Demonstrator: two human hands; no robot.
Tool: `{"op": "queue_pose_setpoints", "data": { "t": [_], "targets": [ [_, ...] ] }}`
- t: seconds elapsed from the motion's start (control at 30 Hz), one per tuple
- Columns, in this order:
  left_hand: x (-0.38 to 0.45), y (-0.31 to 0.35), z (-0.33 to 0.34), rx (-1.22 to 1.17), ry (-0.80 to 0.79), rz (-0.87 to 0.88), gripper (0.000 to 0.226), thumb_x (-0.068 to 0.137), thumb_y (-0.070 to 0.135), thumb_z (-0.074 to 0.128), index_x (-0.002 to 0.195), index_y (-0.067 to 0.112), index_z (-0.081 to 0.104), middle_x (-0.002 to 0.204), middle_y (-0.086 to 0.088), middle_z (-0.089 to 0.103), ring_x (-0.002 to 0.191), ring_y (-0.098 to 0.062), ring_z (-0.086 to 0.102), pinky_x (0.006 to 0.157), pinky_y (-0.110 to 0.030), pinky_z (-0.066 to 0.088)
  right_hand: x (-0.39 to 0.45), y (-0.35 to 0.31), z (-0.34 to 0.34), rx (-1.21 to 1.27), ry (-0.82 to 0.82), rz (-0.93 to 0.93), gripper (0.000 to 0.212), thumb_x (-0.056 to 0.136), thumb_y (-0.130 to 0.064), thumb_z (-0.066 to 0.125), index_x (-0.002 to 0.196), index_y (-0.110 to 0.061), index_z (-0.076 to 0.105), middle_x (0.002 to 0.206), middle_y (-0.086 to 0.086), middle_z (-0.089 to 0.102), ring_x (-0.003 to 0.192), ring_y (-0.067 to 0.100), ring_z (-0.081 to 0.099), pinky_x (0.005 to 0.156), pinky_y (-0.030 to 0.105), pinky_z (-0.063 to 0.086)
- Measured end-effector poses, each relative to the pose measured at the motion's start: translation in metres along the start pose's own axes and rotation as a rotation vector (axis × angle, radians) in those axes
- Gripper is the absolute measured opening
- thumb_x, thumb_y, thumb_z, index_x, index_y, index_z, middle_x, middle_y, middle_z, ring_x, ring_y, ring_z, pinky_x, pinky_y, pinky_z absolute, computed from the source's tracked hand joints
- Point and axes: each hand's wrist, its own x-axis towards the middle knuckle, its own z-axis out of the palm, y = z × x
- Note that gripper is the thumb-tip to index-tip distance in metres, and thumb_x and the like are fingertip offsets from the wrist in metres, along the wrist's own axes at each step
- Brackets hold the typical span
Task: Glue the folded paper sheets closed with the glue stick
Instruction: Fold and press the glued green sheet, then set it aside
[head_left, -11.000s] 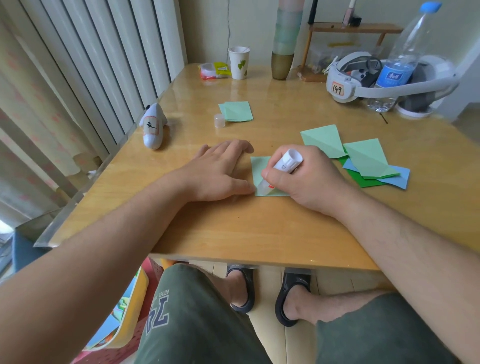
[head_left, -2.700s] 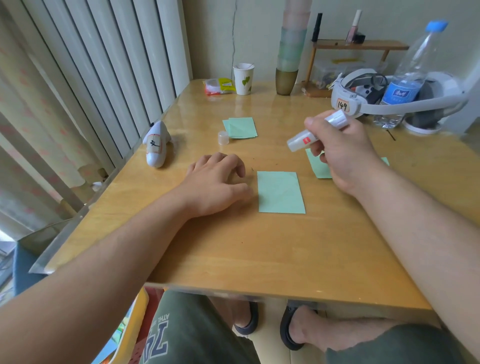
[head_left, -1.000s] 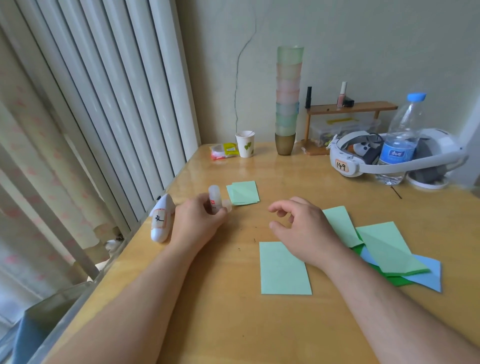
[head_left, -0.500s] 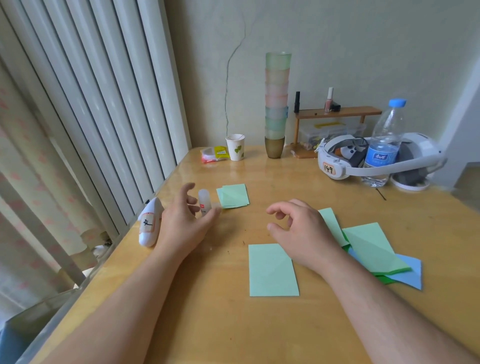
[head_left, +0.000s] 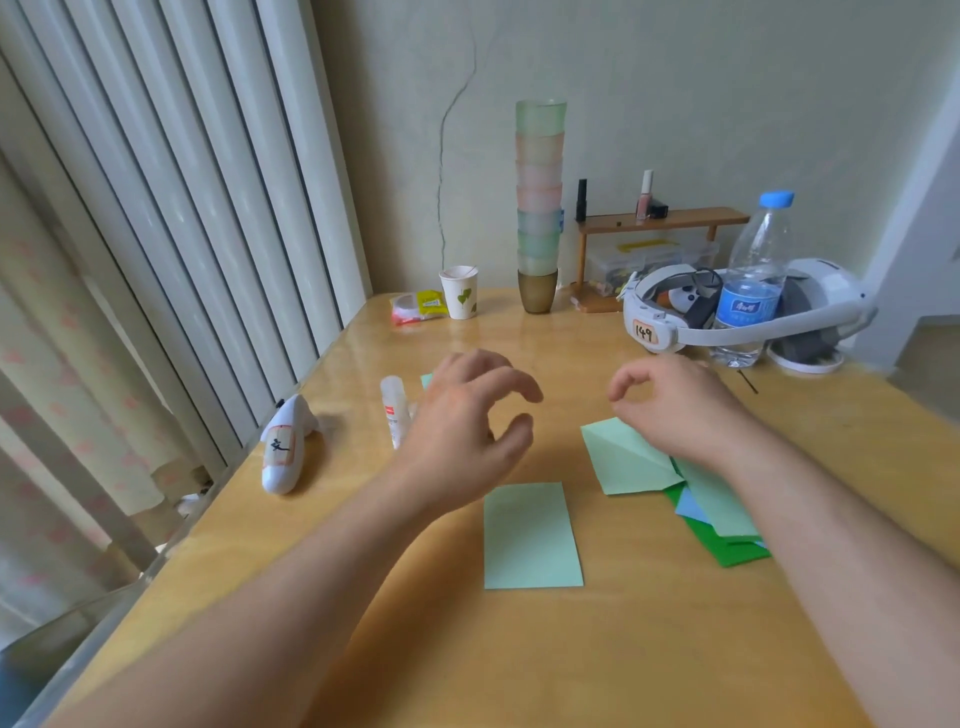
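Note:
A white glue stick (head_left: 394, 410) with a red label stands upright on the wooden table (head_left: 597, 649), capped, just left of my left hand (head_left: 467, 421). That hand hovers above the table with loosely curled fingers and holds nothing. A folded light-green sheet (head_left: 530, 535) lies flat in front of me. My right hand (head_left: 670, 405) hovers empty, fingers curled, over a pile of folded green and blue sheets (head_left: 696, 499). A corner of another green sheet (head_left: 427, 379) shows behind my left hand.
A white handheld controller (head_left: 284, 441) lies at the table's left edge. At the back stand a paper cup (head_left: 459, 292), a tall stack of cups (head_left: 539, 208), a small wooden shelf (head_left: 660, 218), a white headset (head_left: 727, 317) and a water bottle (head_left: 753, 280).
My left hand let go of the glue stick, which now stands alone on the table, and moved right. Both hands lifted slightly. The view shifted a little.

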Motion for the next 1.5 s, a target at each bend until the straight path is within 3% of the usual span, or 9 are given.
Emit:
{"op": "queue_pose_setpoints", "data": {
  "t": [0.3,0.43,0.6,0.73,0.83,1.0,1.17,1.3,1.5],
  "targets": [
    [-0.008,-0.016,0.028,-0.133,0.114,-0.101,0.021,0.088,0.012,0.069,0.095,0.031,0.074,0.104,0.014,0.061,0.109,-0.01,0.058,0.078,-0.035,0.054,-0.009,0.028,0.016,-0.063,-0.066,0.04,0.01,0.09,-0.043,0.072,0.084,-0.04,0.063,0.089,-0.017,0.057,0.113,0.022,0.042,0.097,0.048,0.047],
    [-0.01,-0.013,0.027,-0.147,0.082,-0.104,0.021,0.089,0.011,0.069,0.093,0.031,0.075,0.104,0.015,0.06,0.104,-0.01,0.059,0.072,-0.03,0.053,-0.009,0.022,0.009,0.079,0.033,0.001,0.016,0.089,-0.027,0.077,0.079,-0.035,0.067,0.072,-0.006,0.059,0.076,0.02,0.056,0.067,0.034,0.048],
    [-0.01,-0.01,0.027,-0.311,0.037,-0.162,0.02,0.094,0.018,0.073,0.096,0.037,0.077,0.117,0.012,0.057,0.109,-0.011,0.061,0.087,-0.021,0.052,-0.02,0.002,0.005,0.423,0.133,-0.142,0.018,0.089,-0.021,0.08,0.083,-0.033,0.069,0.053,-0.013,0.047,0.049,0.008,0.038,0.053,0.027,0.035],
    [-0.009,-0.004,0.031,-0.735,-0.108,-0.266,0.014,0.093,0.018,0.079,0.105,0.024,0.08,0.124,0.0,0.06,0.083,-0.017,0.064,0.074,-0.023,0.053,-0.029,-0.016,0.014,0.637,0.116,-0.196,0.024,0.089,-0.012,0.08,0.086,-0.034,0.07,0.079,0.02,0.068,0.061,0.036,0.055,0.062,0.044,0.052],
    [-0.012,-0.001,0.029,-0.732,-0.129,-0.299,0.015,0.094,0.015,0.078,0.108,0.021,0.079,0.068,0.009,0.054,0.055,-0.013,0.04,0.053,-0.022,0.036,-0.033,-0.025,0.019,0.78,0.138,-0.213,0.037,0.09,-0.006,0.078,0.095,-0.042,0.07,0.101,0.006,0.07,0.067,0.032,0.065,0.071,0.044,0.058],
    [-0.01,-0.008,0.024,-0.701,0.011,-0.381,0.028,0.091,0.024,0.082,0.113,0.041,0.077,0.071,-0.013,0.064,0.068,-0.021,0.058,0.069,-0.047,0.053,-0.041,-0.028,0.02,0.895,-0.035,-0.24,0.088,0.092,0.007,0.071,0.139,-0.062,0.043,0.123,0.006,0.066,0.085,0.034,0.077,0.083,0.039,0.063],
    [-0.009,-0.014,0.019,-0.717,0.003,-0.405,0.034,0.089,0.022,0.084,0.115,0.043,0.077,0.077,-0.009,0.071,0.071,-0.02,0.061,0.071,-0.041,0.05,-0.043,-0.029,0.021,0.986,-0.08,-0.221,0.094,0.092,0.012,0.068,0.151,-0.053,0.035,0.093,0.012,0.073,0.086,0.021,0.074,0.083,0.03,0.057],
    [-0.002,-0.014,-0.003,-0.872,-0.227,-0.431,0.042,0.091,-0.001,0.076,0.123,0.027,0.074,0.114,-0.006,0.077,0.093,-0.026,0.071,0.093,-0.045,0.06,-0.045,-0.03,0.018,1.034,-0.115,-0.209,0.091,0.093,0.014,0.064,0.151,-0.051,0.038,0.082,0.009,0.07,0.076,0.019,0.066,0.075,0.03,0.052],
    [-0.013,-0.02,-0.029,-1.137,-0.516,-0.53,0.047,0.079,-0.01,0.068,0.119,0.014,0.071,0.112,-0.009,0.075,0.101,-0.023,0.073,0.086,-0.031,0.062,-0.053,-0.036,0.01,0.867,-0.372,-0.323,0.085,0.092,0.013,0.066,0.141,-0.055,0.052,0.102,0.015,0.074,0.073,0.022,0.058,0.065,0.03,0.051]
  ]
}}
